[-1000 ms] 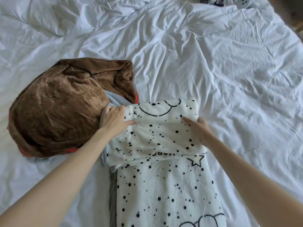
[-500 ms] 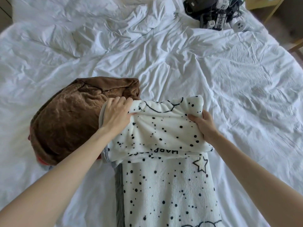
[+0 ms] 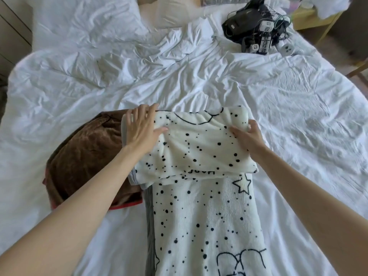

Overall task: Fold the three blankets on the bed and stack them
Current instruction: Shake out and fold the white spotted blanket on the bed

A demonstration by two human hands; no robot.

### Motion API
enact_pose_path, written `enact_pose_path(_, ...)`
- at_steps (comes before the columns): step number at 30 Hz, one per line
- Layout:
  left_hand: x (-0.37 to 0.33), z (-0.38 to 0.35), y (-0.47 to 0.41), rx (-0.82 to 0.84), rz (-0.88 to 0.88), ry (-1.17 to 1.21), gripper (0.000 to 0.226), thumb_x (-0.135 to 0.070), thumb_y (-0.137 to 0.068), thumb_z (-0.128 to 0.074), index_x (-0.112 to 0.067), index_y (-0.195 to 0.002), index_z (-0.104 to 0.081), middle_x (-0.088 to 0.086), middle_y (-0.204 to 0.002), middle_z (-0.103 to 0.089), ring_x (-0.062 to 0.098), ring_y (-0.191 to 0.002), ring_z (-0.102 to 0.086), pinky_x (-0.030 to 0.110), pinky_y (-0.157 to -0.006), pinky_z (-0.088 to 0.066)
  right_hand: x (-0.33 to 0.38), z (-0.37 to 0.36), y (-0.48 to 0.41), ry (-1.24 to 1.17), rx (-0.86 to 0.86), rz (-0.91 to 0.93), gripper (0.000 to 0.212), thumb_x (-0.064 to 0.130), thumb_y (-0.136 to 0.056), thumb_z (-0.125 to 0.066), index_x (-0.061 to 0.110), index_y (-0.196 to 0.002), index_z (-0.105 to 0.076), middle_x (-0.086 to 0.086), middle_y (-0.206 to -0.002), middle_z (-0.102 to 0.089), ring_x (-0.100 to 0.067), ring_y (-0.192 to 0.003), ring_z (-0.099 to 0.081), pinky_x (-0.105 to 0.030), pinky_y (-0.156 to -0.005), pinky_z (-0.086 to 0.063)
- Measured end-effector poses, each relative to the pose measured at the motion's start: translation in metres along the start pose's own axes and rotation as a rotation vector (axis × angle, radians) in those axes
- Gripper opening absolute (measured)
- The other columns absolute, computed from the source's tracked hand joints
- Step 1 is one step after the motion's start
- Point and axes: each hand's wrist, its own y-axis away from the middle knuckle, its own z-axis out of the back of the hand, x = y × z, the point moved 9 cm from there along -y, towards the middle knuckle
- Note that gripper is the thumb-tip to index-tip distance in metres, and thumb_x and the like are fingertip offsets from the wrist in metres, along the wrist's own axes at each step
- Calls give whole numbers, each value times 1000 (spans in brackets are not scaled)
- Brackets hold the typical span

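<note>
White spotted blanket gripped by both hands, left and right; one brown blanket beside.

Spotted white blanket runs off the bottom edge of the frame, so its near end is cut, incl. the black outline drawing at lower right. Black lettering along the folded edge at mid-frame is half tucked under the fold, unreadable. Brown blanket partly hidden behind the left forearm and under the spotted one; red trim shows only in slivers. Left hand fingertips motion-blurred. Right hand: fingers curl over the fold's right edge, tips hidden. Black device w/ cables at upper right too small to identify; tag markings illegible. Pillow cut by the top edge.
</note>
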Motion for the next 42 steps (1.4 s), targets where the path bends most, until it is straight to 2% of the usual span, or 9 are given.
enact_pose_path(4, 21, -81, 48, 328, 199, 154, 99, -70, -82, -56, -31, -156, -4, 9, -163, -2, 30, -150, -4, 54, -118, -8, -81, 0, 7, 272, 97, -206, 100, 39, -73, -81, 10, -146, -19, -4, -128, -42, -25, -109, -52, -38, -91, -44)
enact_pose_path(7, 15, -128, 115, 444, 184, 187, 84, -66, -89, -49, -37, -156, -7, 4, -165, 9, 26, -151, 9, 48, -121, -5, -145, 12, 41, 338, 89, -278, 66, 31, -72, -83, 9, -121, -46, -3, -113, -53, -15, -95, -59, -29, -77, -53)
enact_pose_path(9, 8, -129, 142, 367, 151, 201, 77, -57, -92, -51, -34, -156, -15, 6, -165, 6, 25, -151, 7, 45, -121, -9, -173, 25, 64, 337, 28, -283, 39, 28, -74, -83, 14, -97, -54, -6, -94, -63, -8, -72, -62, -23, -54, -52)
enact_pose_path(13, 3, -92, 170, 84, 243, 423, 57, -32, -90, -67, -19, -142, -48, 13, -155, -29, 30, -143, -26, 44, -111, -30, -210, 47, 114, 254, -10, -425, 44, 27, -77, -80, 12, -107, -52, -5, -91, -64, -16, -70, -64, -20, -40, -48)
enact_pose_path(17, 4, -76, 221, -90, 375, 657, 48, -18, -90, -69, -2, -131, -50, 16, -133, -48, 27, -125, -45, 23, -100, -35, -226, 62, 162, 285, 9, -408, 38, 37, -75, -80, 13, -96, -59, -4, -86, -67, -14, -69, -64, -19, -46, -47)
enact_pose_path(25, -2, -167, 370, 448, 888, 862, 66, -49, -79, -75, -9, -121, -44, 9, -123, -51, 26, -108, -57, 33, -79, -50, -280, 83, 272, 242, 55, -435, 35, 38, -71, -82, 16, -96, -70, -2, -80, -77, -19, -70, -74, -27, -53, -56)
enact_pose_path(34, -12, -171, 471, 522, 1015, 869, 92, -81, -49, -73, -12, -108, -58, 5, -109, -64, 20, -91, -64, 33, -73, -54, -353, 121, 372, 310, 83, -479, 34, 42, -63, -87, 21, -86, -73, 6, -70, -75, -9, -61, -71, -20, -49, -53)
enact_pose_path(38, -30, -162, 525, 590, 1027, 829, 103, -96, -33, -64, -10, -90, -68, 1, -78, -70, 18, -68, -66, 31, -63, -53, -382, 129, 405, 285, 144, -485, 33, 31, -62, -90, 20, -87, -72, 2, -76, -76, -13, -69, -72, -22, -53, -55)
enact_pose_path(42, -55, -164, 581, 659, 1018, 822, 87, -84, -52, -67, -7, -92, -64, 1, -75, -64, 20, -71, -63, 30, -62, -46, -397, 127, 433, 186, 177, -503, 36, 25, -68, -87, 12, -98, -72, -7, -87, -76, -24, -81, -73, -33, -65, -59)
